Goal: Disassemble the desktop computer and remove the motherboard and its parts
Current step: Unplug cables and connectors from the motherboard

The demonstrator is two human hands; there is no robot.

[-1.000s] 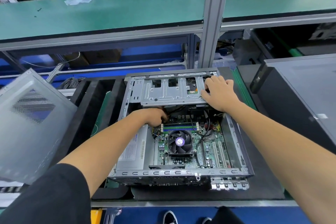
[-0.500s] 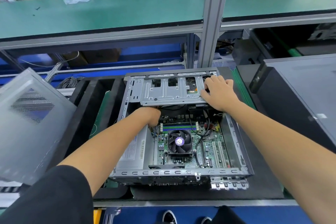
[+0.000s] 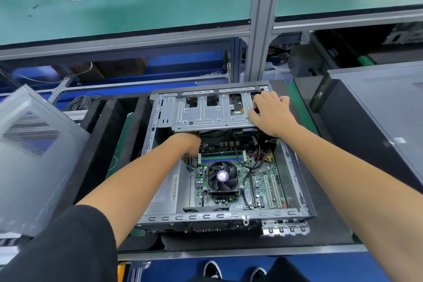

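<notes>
Open case (image 3: 295,162) flat on the black mat, rear ports toward the person. Drive cage (image 3: 206,112) across the far end of the case, long axis left to right, overhanging the far edge of the motherboard (image 3: 263,181). Motherboard on the case floor, fan (image 3: 223,177) near its middle, power supply (image 3: 169,188) left of it. Right hand (image 3: 271,113) on the cage's right end, fingers curled over its edge, gripping. Left hand (image 3: 190,144) reaching under the cage's near edge, left of the fan; fingers hidden, grip impossible to tell. Probably a cable or latch beneath the cage, nearer the left hand.
</notes>
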